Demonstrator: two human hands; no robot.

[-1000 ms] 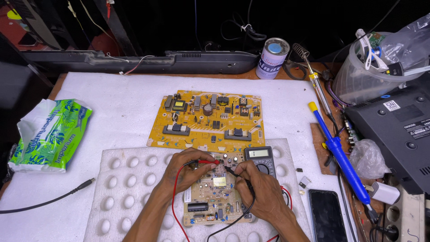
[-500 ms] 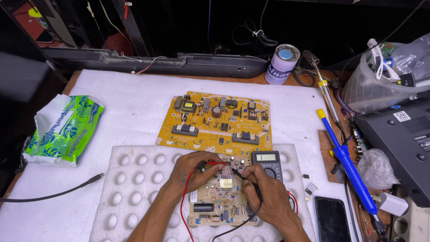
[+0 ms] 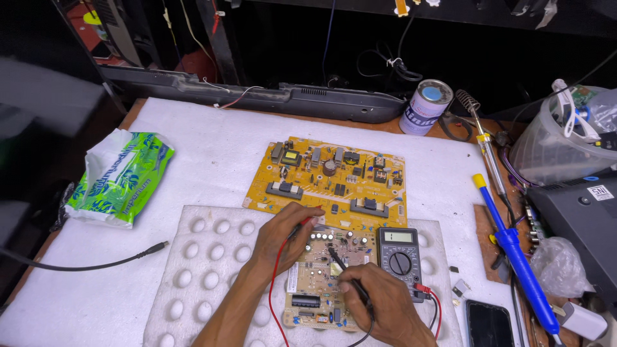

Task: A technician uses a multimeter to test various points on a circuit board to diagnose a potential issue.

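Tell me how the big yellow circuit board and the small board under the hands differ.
The big yellow circuit board lies on the white cloth with nothing touching it; the small pale board sits on the dimpled foam sheet.

The yellow board is wider and brighter; the small one is narrower and beige.

The left hand holds a red probe and the right hand a black probe at the small board only.

Both lie flat, components up.

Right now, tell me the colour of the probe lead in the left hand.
Red lead, held by the left hand; head view.
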